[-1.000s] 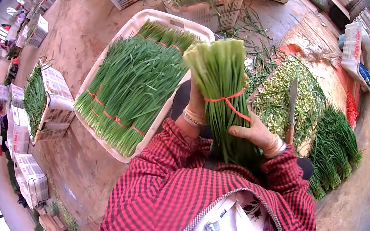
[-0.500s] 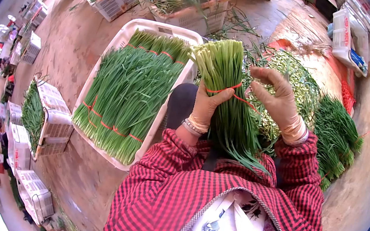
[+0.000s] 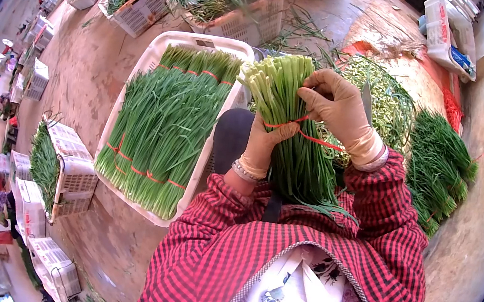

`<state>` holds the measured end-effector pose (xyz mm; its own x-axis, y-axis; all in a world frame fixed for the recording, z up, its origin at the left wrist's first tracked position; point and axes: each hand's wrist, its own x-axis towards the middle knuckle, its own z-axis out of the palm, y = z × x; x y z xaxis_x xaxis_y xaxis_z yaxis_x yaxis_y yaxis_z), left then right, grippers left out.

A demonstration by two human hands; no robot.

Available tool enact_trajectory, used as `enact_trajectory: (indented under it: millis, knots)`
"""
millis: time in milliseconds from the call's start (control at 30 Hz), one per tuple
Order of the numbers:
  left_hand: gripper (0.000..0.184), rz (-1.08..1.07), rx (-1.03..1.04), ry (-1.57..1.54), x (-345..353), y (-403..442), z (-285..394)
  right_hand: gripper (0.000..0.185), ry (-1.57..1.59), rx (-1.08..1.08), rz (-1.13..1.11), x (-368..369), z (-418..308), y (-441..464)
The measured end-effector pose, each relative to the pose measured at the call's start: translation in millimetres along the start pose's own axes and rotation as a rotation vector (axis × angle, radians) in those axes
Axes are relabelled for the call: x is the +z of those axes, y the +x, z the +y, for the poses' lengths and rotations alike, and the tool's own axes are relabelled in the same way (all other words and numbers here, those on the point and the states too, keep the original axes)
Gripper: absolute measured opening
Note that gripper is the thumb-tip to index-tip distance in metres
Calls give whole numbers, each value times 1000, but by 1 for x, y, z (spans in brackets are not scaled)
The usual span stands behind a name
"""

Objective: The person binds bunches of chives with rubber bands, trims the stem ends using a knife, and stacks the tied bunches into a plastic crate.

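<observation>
My gloved left hand (image 3: 264, 145) is wrapped around a bundle of garlic chives (image 3: 307, 166), its pale cut ends upward and dark leaves hanging toward my lap. A red tie (image 3: 320, 140) circles the bundle just above my left thumb, one tail sticking out to the right. My gloved right hand (image 3: 345, 112) touches the bundle's upper right side, thumb and forefinger pinched together at the stems. What lies between those fingertips is too small to make out. Behind that hand shows a grey, blade-like shape (image 3: 367, 101), partly hidden.
To the left, a white crate (image 3: 186, 202) holds tied chive bundles in rows. More bundles (image 3: 440, 168) lie on the floor at right, beside a heap of pale trimmings (image 3: 379, 80). Another crate (image 3: 265, 22) of loose greens stands ahead. Crates line the far left.
My right hand has moved left from beside the bundle onto its upper stems, and its fingers have closed. The left hand keeps its hold. The view has shifted slightly.
</observation>
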<state>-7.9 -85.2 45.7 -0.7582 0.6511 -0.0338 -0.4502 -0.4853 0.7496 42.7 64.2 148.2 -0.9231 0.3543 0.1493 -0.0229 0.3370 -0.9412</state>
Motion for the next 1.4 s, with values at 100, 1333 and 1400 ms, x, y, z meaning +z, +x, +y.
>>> enact_trajectory:
  millis: [100, 1333, 1400]
  knots:
    - [56, -39, -31, -29, 3, -1, 1, 14, 189, 115, 1, -1, -3, -5]
    - [48, 6, -118, 26, 10, 1, -11, 17, -707, -407, 76, -20, 6, 17]
    - [47, -4, -141, 31, 11, -2, -8, 12, -924, -499, 85, -26, 3, 25]
